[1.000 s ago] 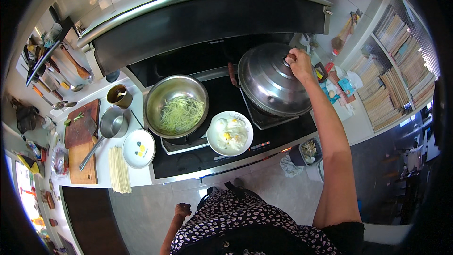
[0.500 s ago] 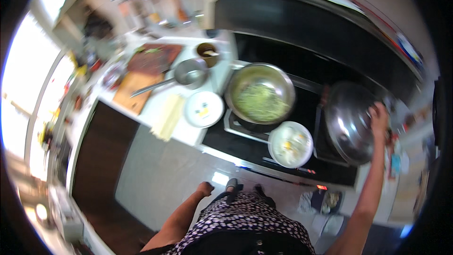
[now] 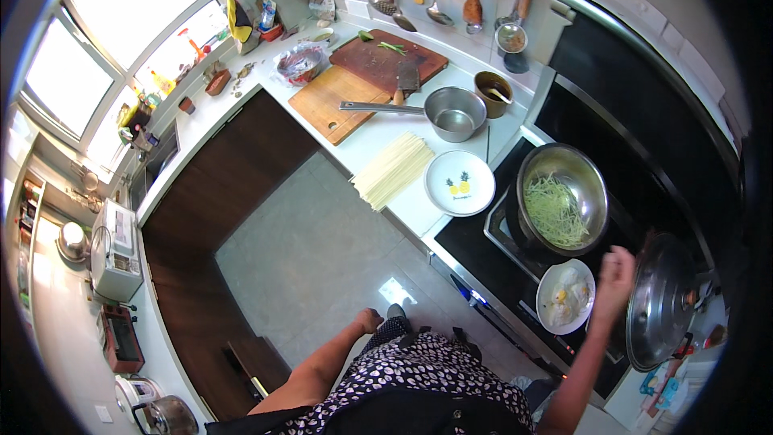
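Note:
My right hand (image 3: pixel 617 275) is raised over the stove between a white bowl (image 3: pixel 543 302) and a large domed metal lid (image 3: pixel 656 306). Its fingers are loosely bent and apart from the lid's knob, with nothing in them. Eggs (image 3: pixel 570 300), out of their shells, lie in the bowl. Beyond the bowl, a steel wok (image 3: pixel 594 193) on the burner holds pale green shreds (image 3: pixel 555 213). My left hand (image 3: pixel 369 321) hangs beside my body above the floor, fingers curled and nothing seen in them.
Left of the stove, the counter bears a white plate (image 3: pixel 437 193), dry noodles (image 3: pixel 394 167), a steel saucepan (image 3: pixel 456 117), a brown pot (image 3: pixel 503 90), a wooden board (image 3: pixel 322 105) and a darker board (image 3: pixel 366 56) with a cleaver (image 3: pixel 408 76). Utensils hang on the wall.
My right hand has let go of the lid's knob and moved left of it. The view has swung left, bringing the window and left counter into sight. My left hand still hangs low.

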The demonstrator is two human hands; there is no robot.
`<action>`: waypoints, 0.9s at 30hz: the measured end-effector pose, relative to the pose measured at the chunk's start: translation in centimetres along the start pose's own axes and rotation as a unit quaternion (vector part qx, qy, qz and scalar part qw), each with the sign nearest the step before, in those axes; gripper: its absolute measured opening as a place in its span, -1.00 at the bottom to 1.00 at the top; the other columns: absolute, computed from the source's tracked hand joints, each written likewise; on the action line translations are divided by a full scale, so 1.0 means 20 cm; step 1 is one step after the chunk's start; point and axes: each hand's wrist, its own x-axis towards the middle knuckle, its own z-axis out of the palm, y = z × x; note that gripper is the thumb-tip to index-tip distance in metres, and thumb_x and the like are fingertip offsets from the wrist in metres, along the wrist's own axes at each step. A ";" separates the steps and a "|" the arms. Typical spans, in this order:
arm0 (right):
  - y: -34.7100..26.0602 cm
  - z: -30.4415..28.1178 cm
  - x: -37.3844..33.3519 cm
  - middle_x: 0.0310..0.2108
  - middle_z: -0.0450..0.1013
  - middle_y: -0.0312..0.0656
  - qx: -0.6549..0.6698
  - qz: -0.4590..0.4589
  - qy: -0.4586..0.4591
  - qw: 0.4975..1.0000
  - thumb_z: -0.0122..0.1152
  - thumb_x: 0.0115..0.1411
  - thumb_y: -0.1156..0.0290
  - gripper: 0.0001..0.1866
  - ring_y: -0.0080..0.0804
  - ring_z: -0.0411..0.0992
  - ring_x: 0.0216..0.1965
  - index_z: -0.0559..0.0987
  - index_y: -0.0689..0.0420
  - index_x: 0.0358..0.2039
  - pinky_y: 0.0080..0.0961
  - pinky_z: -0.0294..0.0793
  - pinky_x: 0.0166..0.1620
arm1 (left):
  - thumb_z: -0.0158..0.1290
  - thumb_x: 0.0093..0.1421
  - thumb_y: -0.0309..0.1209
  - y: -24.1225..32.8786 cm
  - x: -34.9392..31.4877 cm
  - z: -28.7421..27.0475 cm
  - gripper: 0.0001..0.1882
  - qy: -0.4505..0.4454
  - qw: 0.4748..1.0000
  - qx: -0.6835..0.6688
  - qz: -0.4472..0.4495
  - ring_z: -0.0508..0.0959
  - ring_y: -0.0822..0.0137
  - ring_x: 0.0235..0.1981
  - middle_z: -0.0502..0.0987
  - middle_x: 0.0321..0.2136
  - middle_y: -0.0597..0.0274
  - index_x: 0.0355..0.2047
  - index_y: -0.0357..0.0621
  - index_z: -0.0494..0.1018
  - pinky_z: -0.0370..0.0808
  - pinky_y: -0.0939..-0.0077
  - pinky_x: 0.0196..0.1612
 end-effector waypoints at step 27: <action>-1.46 2.65 -0.95 -0.43 0.50 -0.16 0.205 -0.038 -0.608 0.766 0.12 0.26 0.29 -0.77 -0.44 0.50 -0.51 0.56 0.21 -0.27 -0.48 0.47 -0.36 | 0.09 0.15 -0.30 -1.27 -0.68 -0.42 -0.71 0.229 0.707 -0.553 -0.376 0.63 0.35 -0.55 0.63 -0.57 0.09 -0.35 -0.34 0.58 0.55 0.42 -0.40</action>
